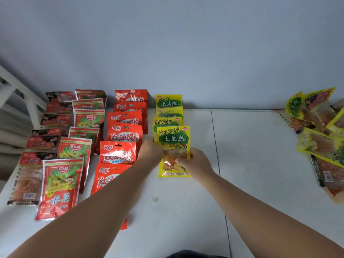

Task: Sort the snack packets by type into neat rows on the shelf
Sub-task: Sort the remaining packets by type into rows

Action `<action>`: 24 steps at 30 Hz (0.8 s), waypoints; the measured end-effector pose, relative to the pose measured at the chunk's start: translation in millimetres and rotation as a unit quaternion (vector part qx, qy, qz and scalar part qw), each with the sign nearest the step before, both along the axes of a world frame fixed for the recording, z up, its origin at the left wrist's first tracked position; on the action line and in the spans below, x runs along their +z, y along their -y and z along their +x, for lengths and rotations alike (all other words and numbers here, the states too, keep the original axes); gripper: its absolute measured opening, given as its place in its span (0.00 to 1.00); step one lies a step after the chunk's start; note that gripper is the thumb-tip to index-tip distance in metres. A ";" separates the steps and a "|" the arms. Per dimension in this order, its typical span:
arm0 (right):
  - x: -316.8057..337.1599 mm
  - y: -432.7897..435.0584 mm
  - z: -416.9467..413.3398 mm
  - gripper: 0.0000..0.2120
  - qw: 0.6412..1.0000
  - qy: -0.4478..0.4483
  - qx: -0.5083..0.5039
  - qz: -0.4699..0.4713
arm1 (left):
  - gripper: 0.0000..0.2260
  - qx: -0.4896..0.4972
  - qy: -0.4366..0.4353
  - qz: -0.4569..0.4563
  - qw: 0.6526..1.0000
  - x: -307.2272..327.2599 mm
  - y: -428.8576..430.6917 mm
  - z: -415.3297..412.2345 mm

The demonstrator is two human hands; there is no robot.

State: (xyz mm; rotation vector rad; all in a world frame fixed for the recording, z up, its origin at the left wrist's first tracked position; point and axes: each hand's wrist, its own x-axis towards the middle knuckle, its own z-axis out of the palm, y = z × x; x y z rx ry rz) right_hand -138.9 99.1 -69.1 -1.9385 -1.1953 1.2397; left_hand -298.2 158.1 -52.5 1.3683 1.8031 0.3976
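Yellow packet (174, 142): at the front of the yellow row on the shelf (260, 164), being seated. Right hand (193, 162) pinches its right edge with curled fingers; left hand (151, 148) apparently grips the left edge. Next: square it up, release, then fetch from the unsorted pile (320, 131).

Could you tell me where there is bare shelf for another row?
Free: the white shelf surface between the yellow TuDouSi packet row and the loose pile of mixed packets at right. Crowded: the red packet rows at left.

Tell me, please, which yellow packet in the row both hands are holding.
The frontmost yellow packet: left hand grips its left edge, right hand pinches its lower right; three more yellow packets sit behind.
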 end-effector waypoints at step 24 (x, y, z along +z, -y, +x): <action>4.9 30.2 28.9 0.13 0.995 0.044 -0.061 0.067 | 0.29 -0.060 0.068 0.101 0.991 35.0 24.8 -0.2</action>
